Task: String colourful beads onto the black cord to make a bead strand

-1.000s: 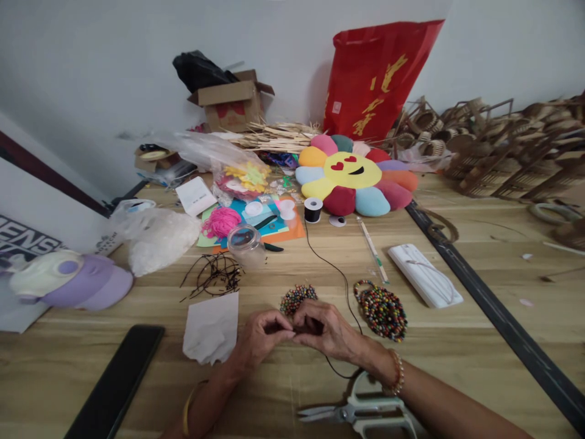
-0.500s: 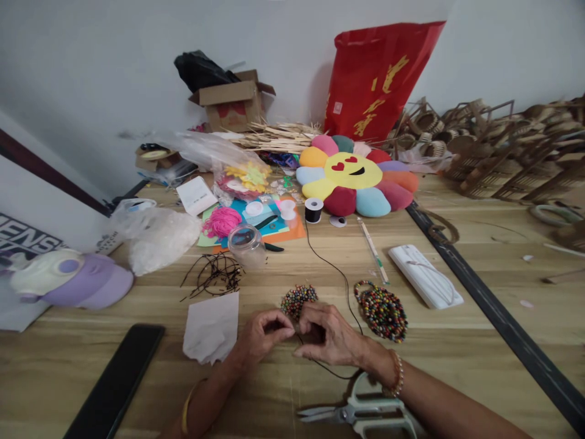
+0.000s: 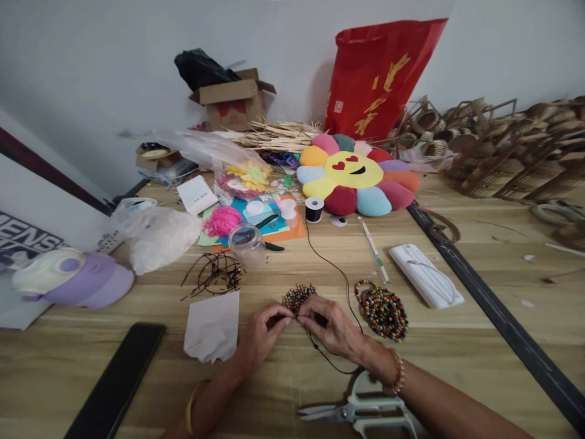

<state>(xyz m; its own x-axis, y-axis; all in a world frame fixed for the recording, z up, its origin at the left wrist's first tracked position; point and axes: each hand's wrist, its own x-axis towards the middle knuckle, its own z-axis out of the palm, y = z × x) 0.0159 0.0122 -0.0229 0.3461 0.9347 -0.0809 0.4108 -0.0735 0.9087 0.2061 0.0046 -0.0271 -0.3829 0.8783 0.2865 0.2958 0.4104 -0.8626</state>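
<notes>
My left hand (image 3: 262, 334) is closed in a pinch, thumb against forefinger; whatever lies between the tips is too small to make out. Its fingertips almost meet those of my right hand (image 3: 331, 328), which pinches a thin black cord (image 3: 336, 367). The cord loops below the right hand and runs up to a black spool (image 3: 314, 211). Just beyond the fingertips sits a small heap of multicoloured beads (image 3: 298, 297), partly covered by the right hand. To the right lies a coil of strung beads (image 3: 384, 311). Scissors (image 3: 354, 411) with pale handles rest below the right wrist.
A white paper (image 3: 212, 326) and a black phone-like slab (image 3: 116, 378) lie left of my hands. Farther back are cut black cords (image 3: 214, 272), a clear jar (image 3: 247, 244), pink yarn (image 3: 222, 221) and a flower cushion (image 3: 354, 174). A white power strip (image 3: 425, 275) lies right.
My hands have come together and slightly away from me, so the fingertips almost touch beside the bead heap. The cord loop below the right hand has shifted a little.
</notes>
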